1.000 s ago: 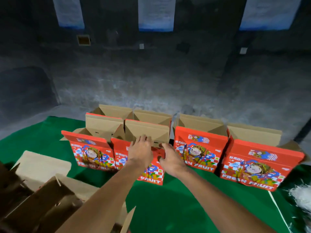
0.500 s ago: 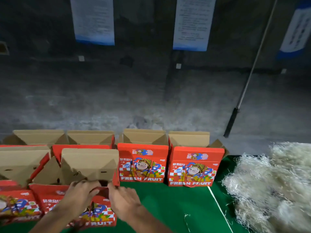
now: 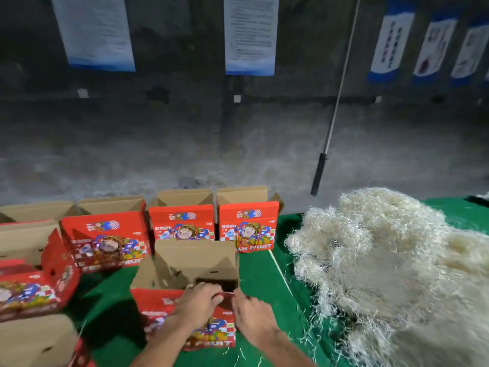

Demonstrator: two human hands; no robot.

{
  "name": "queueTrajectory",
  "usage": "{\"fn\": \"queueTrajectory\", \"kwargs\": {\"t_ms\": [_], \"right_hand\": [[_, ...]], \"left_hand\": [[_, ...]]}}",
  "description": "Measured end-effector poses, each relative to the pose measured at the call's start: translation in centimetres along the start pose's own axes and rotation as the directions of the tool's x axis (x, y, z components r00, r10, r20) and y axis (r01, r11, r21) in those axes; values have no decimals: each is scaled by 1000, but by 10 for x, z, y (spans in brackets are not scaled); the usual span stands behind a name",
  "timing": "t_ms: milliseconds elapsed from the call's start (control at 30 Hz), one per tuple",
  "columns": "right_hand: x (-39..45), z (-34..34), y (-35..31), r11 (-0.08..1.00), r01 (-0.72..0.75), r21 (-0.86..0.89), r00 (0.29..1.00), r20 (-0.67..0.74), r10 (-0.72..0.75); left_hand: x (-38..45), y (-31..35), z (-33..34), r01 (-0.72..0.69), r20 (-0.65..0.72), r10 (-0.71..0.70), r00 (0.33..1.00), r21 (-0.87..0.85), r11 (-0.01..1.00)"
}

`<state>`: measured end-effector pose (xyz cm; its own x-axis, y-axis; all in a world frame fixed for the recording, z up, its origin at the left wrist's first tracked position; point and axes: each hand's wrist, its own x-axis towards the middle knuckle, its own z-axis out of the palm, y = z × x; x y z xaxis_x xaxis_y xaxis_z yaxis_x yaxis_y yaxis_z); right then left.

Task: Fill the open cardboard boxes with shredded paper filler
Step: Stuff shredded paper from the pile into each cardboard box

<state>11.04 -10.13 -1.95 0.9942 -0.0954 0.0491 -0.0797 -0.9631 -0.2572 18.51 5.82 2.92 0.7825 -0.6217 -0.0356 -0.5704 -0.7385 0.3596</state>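
Right now the biggest thing beside us is the heap of shredded paper filler (image 3: 391,274) on the green table cover (image 3: 267,266), lying just to the right of the open fruit box (image 3: 190,292) that we hold at its near top edge. Our left hand (image 3: 197,303) curls over that red front rim and our right hand (image 3: 252,316) pinches it at the right corner, so neither hand has any filler yet. We judge the main risk to be the box tipping toward us or its back flap (image 3: 194,258) folding down over the mouth when we let go, and loose strands spilling onto the cover. Its mouth faces up, its printed front faces us, and its long axis runs left to right, parallel to the row of red boxes (image 3: 182,221) behind it.
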Motion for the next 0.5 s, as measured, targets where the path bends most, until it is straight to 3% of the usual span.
{"fn": "queueTrajectory", "kwargs": {"t_ms": [333, 500], "right_hand": [[-147, -20, 80, 996, -84, 41, 987, -132, 89], [-208, -29, 109, 985, -121, 120, 976, -167, 140]], "left_hand": [[-75, 148, 49, -32, 63, 37, 997, -80, 996], [-103, 213, 70, -39, 14, 39, 999, 42, 998]]}}
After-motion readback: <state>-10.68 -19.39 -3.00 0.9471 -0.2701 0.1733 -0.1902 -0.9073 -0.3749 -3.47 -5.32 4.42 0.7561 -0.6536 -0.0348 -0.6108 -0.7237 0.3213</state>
